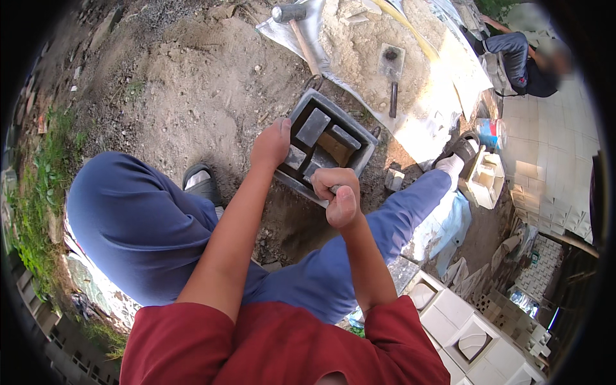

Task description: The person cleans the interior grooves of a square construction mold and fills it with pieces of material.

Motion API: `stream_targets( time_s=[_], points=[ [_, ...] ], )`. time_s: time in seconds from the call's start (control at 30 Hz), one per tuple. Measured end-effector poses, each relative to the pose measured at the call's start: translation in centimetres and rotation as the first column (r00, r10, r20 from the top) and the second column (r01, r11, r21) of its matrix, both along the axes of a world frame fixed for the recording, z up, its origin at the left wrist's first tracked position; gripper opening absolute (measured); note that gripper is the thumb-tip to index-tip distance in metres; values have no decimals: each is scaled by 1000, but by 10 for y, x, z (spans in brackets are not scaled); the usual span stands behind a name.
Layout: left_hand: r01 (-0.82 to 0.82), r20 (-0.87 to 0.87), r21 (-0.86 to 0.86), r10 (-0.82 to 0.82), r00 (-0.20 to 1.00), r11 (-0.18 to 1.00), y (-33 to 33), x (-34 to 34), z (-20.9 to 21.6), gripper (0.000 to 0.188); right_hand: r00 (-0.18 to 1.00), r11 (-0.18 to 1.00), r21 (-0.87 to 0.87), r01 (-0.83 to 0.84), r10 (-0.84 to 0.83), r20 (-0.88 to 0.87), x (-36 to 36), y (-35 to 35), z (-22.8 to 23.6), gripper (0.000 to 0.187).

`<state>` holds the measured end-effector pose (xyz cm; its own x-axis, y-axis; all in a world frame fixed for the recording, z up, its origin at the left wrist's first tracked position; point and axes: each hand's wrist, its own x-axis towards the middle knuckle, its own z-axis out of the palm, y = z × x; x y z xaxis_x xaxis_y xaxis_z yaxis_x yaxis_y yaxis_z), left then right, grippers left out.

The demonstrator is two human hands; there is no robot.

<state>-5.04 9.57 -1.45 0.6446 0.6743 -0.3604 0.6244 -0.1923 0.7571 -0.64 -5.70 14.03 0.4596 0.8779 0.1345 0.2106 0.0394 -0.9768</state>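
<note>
A grey, box-shaped block mould (367, 151) sits tilted on the dirt between my feet. Rectangular inner cores (313, 127) stand inside it, with darker gaps around them. My left hand (271, 144) is closed at the mould's left edge, its fingertips partly hidden. Over the near side, my right hand (338, 197) makes a fist around a short grey bar; only the bar's end shows by the thumb, and where it joins the mould is hidden. Loop handles (376, 131) stick out at the mould's far and right corners.
Beyond the mould lie a mallet (304, 46), a sheet heaped with pale sand (346, 45) and a trowel (392, 64). A small block (394, 179), a white hollow block (486, 178) and a bucket (491, 133) are to the right. Another person (526, 64) sits far right. White blocks (449, 314) stand lower right.
</note>
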Motion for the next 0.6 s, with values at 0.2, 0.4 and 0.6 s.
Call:
stream_targets(
  time_s=[0.2,0.4,0.6],
  points=[
    [20,-72,-37,-23,997,999,7,-4,13,52,996,994,57,-90,91,-1,-6,-1,12,67],
    [4,-51,6,-3,999,1000,7,-2,-3,49,992,1000,14,12,-10,-129,7,-3,21,76],
    [6,-42,-24,-7,999,1000,3,1,-5,49,999,999,39,25,-24,-41,11,-16,1,79]
  ],
)
